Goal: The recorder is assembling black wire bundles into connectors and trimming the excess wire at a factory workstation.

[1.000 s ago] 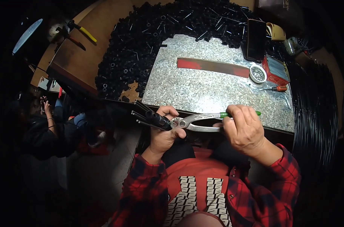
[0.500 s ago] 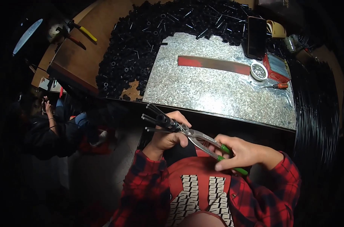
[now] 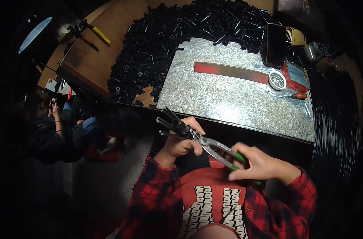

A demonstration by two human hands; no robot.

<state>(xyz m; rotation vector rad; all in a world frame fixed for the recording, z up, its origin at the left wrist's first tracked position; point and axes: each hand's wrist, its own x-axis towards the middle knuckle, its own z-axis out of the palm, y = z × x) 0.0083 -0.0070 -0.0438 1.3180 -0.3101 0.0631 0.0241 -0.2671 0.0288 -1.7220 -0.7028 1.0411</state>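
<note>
Right grip (image 3: 254,162) wraps green-handled pliers (image 3: 205,141), left grip (image 3: 179,146) pinches black rod bundle (image 3: 178,126); speckled surface (image 3: 197,95)'s just past both, person (image 3: 50,137) way left.

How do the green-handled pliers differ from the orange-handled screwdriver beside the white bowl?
The green-handled pliers are gripped in the right hand; the orange-handled screwdriver lies loose near the right edge of the speckled board. The pliers have two long green handles, the screwdriver a single short orange one. The pliers slant down toward the lower right, while the screwdriver lies nearly level across the picture. Both are hand tools with coloured handles.
</note>
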